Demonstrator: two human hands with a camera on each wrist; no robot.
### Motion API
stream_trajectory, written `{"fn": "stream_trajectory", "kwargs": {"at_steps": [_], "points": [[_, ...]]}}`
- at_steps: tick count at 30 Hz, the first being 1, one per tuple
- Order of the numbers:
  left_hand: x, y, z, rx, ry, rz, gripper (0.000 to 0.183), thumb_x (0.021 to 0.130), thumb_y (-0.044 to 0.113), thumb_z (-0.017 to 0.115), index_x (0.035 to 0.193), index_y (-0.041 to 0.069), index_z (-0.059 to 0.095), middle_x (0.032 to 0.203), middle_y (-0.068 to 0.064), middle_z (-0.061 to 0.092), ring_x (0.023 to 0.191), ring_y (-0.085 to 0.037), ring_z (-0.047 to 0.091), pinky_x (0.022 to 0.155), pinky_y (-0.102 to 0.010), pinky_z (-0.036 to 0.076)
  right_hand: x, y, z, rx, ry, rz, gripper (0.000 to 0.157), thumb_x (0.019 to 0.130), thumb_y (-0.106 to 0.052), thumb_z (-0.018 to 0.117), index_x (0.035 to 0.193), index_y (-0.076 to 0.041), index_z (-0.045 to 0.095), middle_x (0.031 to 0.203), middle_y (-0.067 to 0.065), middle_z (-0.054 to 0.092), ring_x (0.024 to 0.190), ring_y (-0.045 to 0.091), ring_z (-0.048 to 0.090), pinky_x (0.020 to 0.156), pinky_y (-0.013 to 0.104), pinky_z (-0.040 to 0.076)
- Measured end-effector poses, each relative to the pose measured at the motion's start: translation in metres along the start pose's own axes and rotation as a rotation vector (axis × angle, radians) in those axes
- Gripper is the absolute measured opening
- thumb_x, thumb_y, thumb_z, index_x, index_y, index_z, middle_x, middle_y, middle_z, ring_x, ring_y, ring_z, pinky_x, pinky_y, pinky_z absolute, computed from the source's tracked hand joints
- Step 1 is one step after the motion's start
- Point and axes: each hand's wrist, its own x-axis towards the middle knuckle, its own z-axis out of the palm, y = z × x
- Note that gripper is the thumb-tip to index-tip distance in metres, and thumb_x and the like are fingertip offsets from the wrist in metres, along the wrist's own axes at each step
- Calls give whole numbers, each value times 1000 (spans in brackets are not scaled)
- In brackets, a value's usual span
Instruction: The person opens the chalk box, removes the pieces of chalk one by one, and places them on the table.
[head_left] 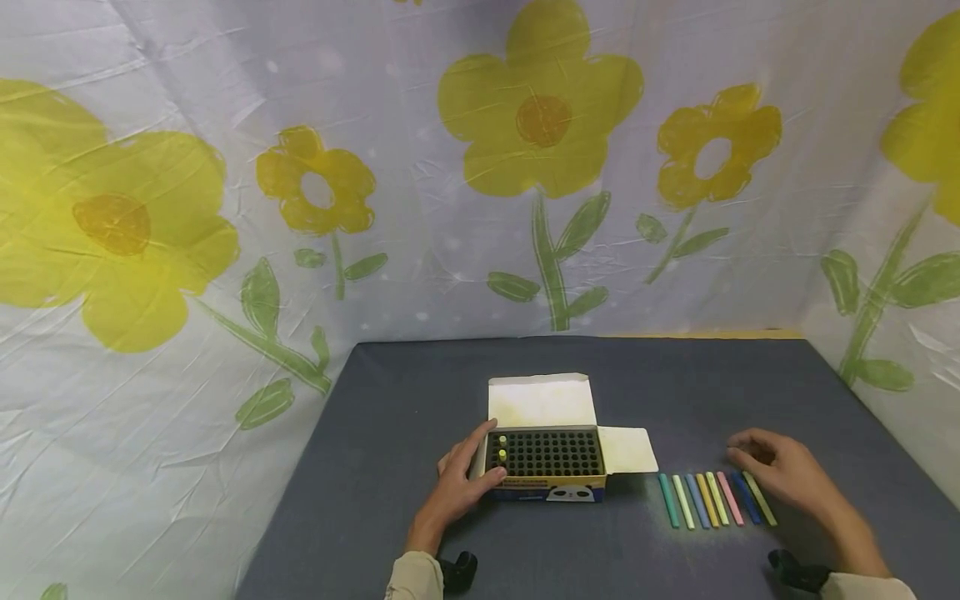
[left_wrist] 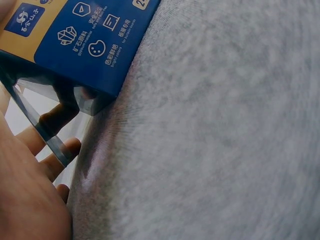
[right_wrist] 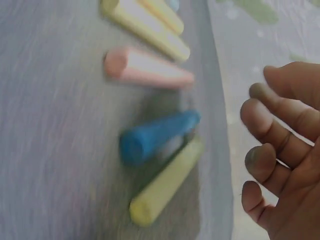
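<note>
In the head view, a chalk box (head_left: 551,490) stands with its lid and side flap folded out. Its dark tray of holes (head_left: 562,452) holds two yellow chalk sticks (head_left: 502,455) near the left end. My left hand (head_left: 459,490) grips that end, thumb at the front edge and fingers toward the back corner. The box's blue printed side (left_wrist: 95,45) shows in the left wrist view. My right hand (head_left: 787,471) hovers by the right end of a row of loose chalks, fingers loosely bent and holding nothing. Nearest to it are a yellow-green chalk (right_wrist: 167,182) and a blue chalk (right_wrist: 157,137).
The row of coloured chalks runs from a teal chalk (head_left: 669,501) past a pink chalk (head_left: 730,498), right of the box. An open white flap (head_left: 627,450) juts toward them. A dark cloth covers the table (head_left: 420,392); a flowered curtain (head_left: 420,275) hangs behind.
</note>
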Motion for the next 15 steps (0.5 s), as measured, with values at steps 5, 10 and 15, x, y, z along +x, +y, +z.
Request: {"fn": "stream_trajectory", "kwargs": {"at_steps": [5,10,15], "points": [[0,-2,0,-6,-12,13,74,91,42,72,156,45,37,159,-4,44,144,-36,36,106,-69,22,4,-18,9,83,79,-40,30,103,-27,62,121,-5,68,100,10,73,76,8,66,63,27,49],[0,-3,0,-7,-11,15,74,91,42,72,156,45,37,158,-4,45,142,-36,37,105,-69,24,10,-37,17,179,158,-119,29,103,-24,63,125,-6,66,95,8,70,77,10,65,62,27,48],[0,-2,-1,-10,-12,14,73,92,41,72,156,46,36,158,-3,45,143,-35,36,105,-69,23,16,-56,27,262,220,-212,26,101,-17,65,125,-8,67,95,2,68,77,14,63,64,27,47]]}}
